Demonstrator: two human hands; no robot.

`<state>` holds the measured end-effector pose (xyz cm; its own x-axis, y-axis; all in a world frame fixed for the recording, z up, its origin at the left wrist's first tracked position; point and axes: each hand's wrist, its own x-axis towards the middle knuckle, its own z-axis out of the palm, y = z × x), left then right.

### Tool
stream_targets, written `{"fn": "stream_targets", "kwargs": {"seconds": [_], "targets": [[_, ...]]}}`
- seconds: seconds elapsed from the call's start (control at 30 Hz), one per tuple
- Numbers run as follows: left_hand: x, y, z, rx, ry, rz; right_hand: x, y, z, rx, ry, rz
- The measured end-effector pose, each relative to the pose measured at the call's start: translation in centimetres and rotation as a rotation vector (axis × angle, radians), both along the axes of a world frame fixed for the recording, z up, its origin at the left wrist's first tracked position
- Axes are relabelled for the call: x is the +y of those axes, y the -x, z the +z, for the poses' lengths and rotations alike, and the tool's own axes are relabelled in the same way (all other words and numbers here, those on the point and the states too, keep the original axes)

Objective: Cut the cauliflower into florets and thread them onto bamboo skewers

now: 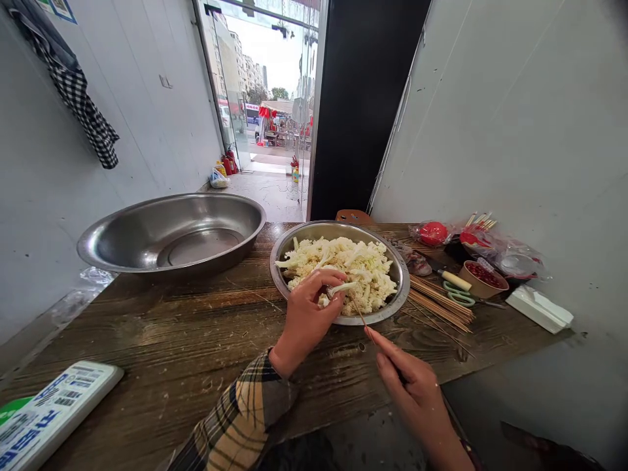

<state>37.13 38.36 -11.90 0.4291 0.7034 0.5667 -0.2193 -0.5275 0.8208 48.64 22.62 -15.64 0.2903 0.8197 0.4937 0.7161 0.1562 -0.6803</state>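
Observation:
My left hand (314,307) pinches a pale cauliflower floret (339,288) between thumb and fingers, above the near side of a round metal bowl (403,296). Many pieces of cauliflower (360,258) fill that bowl. Lower and to the right, my right hand (412,383) is closed on a thin wooden skewer (359,313), which slants up and left toward the floret. Whether the skewer's tip has entered the floret I cannot make out.
A big metal basin (206,245) stands at the table's left. Right of the bowl lie loose wooden skewers (439,304), green-handled scissors (458,296), a paper tub of red contents (485,278) and a tissue pack (540,309). A white box (59,405) sits at the near left.

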Motion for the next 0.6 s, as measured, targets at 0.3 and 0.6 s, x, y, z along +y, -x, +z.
{"fn": "stream_targets", "kwargs": {"seconds": [0.3,0.6], "targets": [[-0.07,0.02,0.09,0.033,-0.097,0.031,0.11,-0.18,-0.19,0.100,0.011,0.015],[-0.03,-0.16,-0.15,-0.012,-0.061,-0.024,0.32,-0.28,0.06,0.158,0.017,0.002]]}}
